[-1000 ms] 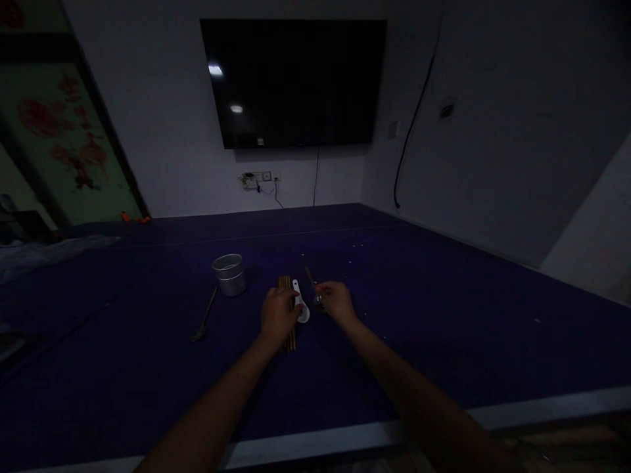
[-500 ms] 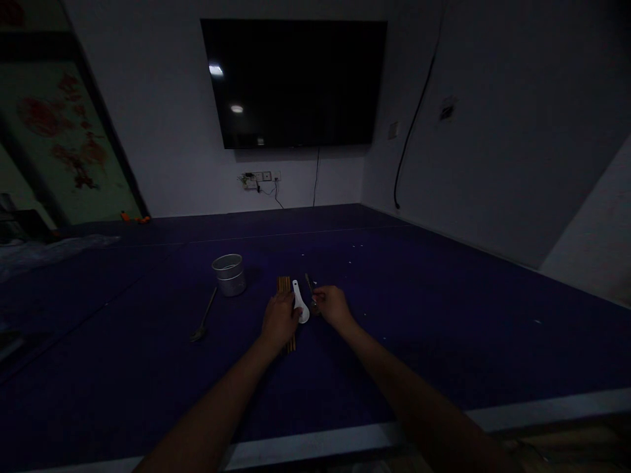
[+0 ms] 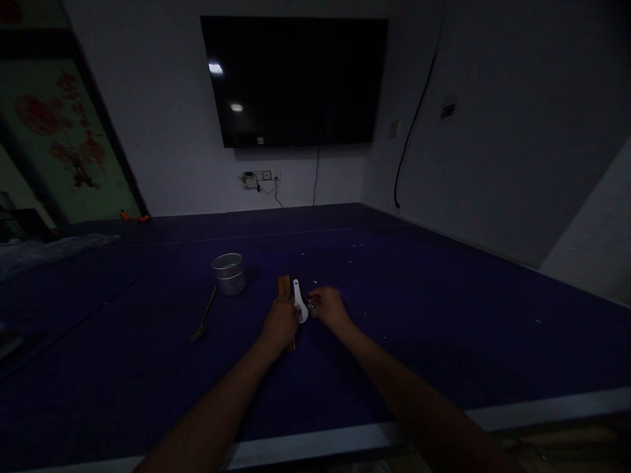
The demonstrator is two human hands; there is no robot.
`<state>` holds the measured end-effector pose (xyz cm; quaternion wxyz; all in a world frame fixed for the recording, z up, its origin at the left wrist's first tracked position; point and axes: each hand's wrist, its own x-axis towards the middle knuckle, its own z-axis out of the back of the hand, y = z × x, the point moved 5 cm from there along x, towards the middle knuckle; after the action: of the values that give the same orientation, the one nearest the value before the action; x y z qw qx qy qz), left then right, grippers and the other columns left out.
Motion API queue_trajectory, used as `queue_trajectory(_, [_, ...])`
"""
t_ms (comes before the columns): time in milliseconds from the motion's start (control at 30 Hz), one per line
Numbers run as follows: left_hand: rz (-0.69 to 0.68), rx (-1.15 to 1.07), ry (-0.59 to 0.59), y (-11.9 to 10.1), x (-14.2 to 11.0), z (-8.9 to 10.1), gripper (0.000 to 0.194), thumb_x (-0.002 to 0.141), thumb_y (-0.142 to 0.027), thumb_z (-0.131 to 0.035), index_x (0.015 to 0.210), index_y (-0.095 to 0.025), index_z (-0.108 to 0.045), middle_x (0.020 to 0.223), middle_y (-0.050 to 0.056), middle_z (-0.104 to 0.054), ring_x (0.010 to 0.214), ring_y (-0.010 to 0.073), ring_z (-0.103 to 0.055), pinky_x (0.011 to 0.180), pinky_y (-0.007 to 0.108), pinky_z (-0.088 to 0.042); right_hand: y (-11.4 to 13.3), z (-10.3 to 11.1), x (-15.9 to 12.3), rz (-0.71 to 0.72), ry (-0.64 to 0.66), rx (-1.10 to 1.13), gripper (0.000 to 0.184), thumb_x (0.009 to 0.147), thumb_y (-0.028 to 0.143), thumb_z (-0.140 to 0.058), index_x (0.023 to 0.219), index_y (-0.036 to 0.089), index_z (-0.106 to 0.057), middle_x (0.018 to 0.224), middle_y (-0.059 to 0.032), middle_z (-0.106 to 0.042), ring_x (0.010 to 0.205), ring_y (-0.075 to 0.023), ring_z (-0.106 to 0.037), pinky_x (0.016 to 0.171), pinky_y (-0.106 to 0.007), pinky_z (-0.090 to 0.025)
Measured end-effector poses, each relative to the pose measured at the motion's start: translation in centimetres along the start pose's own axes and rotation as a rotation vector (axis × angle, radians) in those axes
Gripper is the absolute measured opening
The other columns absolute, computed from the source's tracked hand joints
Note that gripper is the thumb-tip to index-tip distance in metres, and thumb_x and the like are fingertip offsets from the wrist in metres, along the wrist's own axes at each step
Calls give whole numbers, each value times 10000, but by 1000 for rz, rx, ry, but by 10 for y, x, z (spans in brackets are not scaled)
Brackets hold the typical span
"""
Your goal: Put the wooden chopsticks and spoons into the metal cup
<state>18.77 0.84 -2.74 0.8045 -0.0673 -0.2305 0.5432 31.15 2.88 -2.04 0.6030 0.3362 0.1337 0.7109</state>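
On a dark blue table top [image 3: 444, 328] my left hand [image 3: 280, 322] rests with curled fingers on a bundle of wooden chopsticks [image 3: 283, 285], touching the bowl end of a white ceramic spoon [image 3: 298, 299]. My right hand [image 3: 329, 307] is closed around a small metal utensil [image 3: 309, 305] just right of the white spoon; most of it is hidden in the fingers. The room is dim and the grip details are hard to see.
A small metal cup [image 3: 229, 272] stands left of the chopsticks. A long metal spoon [image 3: 204, 316] lies further left. A dark wall screen [image 3: 296, 79] hangs behind. The table's pale front edge [image 3: 315, 447] runs below my arms.
My right hand lowered the metal utensil from a raised tilt down to the table beside the white spoon and moved slightly left. My left hand stayed on the chopsticks.
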Motion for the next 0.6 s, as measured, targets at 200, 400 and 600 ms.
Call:
queue_trajectory(200, [69, 19, 24, 3, 1, 4, 379, 818, -124, -391, 1157, -76, -555, 1294, 198, -505, 1236, 224, -448, 1021, 315, -321, 2, -1, -1, 24, 4, -18, 287, 720, 29, -511, 844, 161, -733, 879, -91, -726, 790, -180, -669, 702, -233, -461])
queue_trajectory(400, [104, 53, 33, 9, 0, 14, 338, 803, -98, -407, 1089, -95, -587, 1234, 190, -555, 1153, 204, -526, 965, 270, -362, 6, -1, -3, 63, 40, -79, 304, 723, 23, -488, 811, 176, -736, 855, -79, -728, 760, -166, -664, 665, -218, -439])
queue_trajectory(600, [109, 91, 20, 8, -1, 16, 322, 796, -108, -412, 1068, -94, -584, 1236, 187, -552, 1171, 214, -506, 977, 292, -354, 8, -1, -3, 72, 68, -127, 269, 743, 60, -498, 761, 191, -732, 811, -69, -728, 733, -159, -659, 653, -215, -419])
